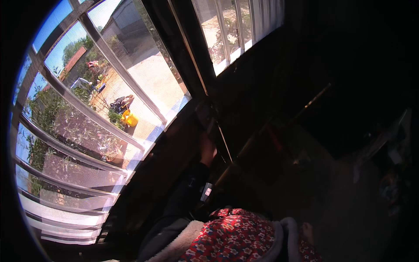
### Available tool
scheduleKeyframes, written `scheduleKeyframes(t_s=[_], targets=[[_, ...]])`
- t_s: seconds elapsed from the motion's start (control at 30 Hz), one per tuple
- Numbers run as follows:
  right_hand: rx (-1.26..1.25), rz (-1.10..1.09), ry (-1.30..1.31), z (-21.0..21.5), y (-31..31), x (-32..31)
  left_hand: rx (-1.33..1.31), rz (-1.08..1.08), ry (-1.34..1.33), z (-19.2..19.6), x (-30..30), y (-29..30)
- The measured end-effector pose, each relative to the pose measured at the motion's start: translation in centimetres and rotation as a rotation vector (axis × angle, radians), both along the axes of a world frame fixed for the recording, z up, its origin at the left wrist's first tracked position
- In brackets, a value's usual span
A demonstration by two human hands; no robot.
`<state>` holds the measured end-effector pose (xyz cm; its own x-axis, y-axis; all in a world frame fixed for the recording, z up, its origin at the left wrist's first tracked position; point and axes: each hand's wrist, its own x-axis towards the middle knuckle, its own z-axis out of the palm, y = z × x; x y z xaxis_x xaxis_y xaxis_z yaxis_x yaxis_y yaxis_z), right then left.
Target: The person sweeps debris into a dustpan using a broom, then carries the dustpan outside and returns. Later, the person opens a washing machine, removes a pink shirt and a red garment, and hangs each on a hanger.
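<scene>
The room is dark, and most of the light comes through a large window [109,87] with pale bars and a fine screen, on the left. Outside it lie a sunlit yard, green plants and a yellow bucket [129,118].

The left hand [207,150] reaches up and forward into the shadowed corner between the big window and a second, smaller window [235,30] at the top. It rests against a dark upright post [208,118], the wooden frame piece that divides the two windows. The post looks dark brown, narrow and long, with a thin pale edge running down its right side. The fingers seem curled on or around its lower part, but the shadow is too deep to tell how tight the hold is or whether anything small sits in the hand. The arm wears a dark sleeve [187,192] with a small white and red tag near the elbow.

At the bottom edge shows a red flowered garment [235,240] with a pale fleece trim. Just right of it a small pale shape may be the right hand [307,231], too dim to tell its grip.
</scene>
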<state>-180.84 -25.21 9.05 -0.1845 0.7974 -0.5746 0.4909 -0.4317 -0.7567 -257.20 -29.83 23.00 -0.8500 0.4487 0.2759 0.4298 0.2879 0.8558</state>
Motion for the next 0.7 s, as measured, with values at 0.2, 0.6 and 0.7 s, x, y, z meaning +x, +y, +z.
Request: scheduleKeyframes(t_s=[0.2, 0.6, 0.7], targets=[[-0.057, -0.052, -0.022, 2.5, -0.9, -0.5, -0.095, 0.071, 0.258, -4.3, -1.1, 0.5], [-0.011, -0.281, -0.122, 1.4, -6.5, 5.9, -0.531, -0.059, 0.532, 4.7, -4.8, -3.8], [0.089, -0.386, 0.017, 1.4, -9.0, 9.2, -0.53, 0.316, 0.513, 8.1, 1.3, -2.4]])
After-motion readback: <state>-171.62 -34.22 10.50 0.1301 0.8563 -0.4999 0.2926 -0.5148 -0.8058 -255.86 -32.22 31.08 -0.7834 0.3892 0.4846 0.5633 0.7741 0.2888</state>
